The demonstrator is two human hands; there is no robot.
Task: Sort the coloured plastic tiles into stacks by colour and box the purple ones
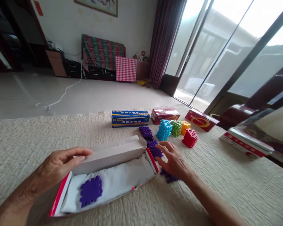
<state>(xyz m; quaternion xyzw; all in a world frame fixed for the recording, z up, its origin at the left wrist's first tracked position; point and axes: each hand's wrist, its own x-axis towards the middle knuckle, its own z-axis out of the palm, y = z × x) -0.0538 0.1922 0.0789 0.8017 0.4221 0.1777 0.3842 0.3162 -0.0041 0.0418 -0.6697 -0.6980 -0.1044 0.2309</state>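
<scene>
An open red-and-white cardboard box (113,153) lies on the table, lined with white cloth, and one flat purple toothed tile (91,191) rests inside it. My left hand (61,164) holds the box's raised flap, thumb and fingers closed on the cardboard. My right hand (173,160) lies at the box's right end with its fingers spread over loose purple tiles (153,147); a purple tile (168,177) peeks out under the palm. Whether it grips one is unclear.
Blue (164,129), green (176,128), orange (185,126) and red (190,137) tile cubes stand beyond the right hand. A blue carton (130,118) and red cartons (165,114), (201,119), (246,142) lie along the far and right table edges. The table carries a beige woven cover (226,182).
</scene>
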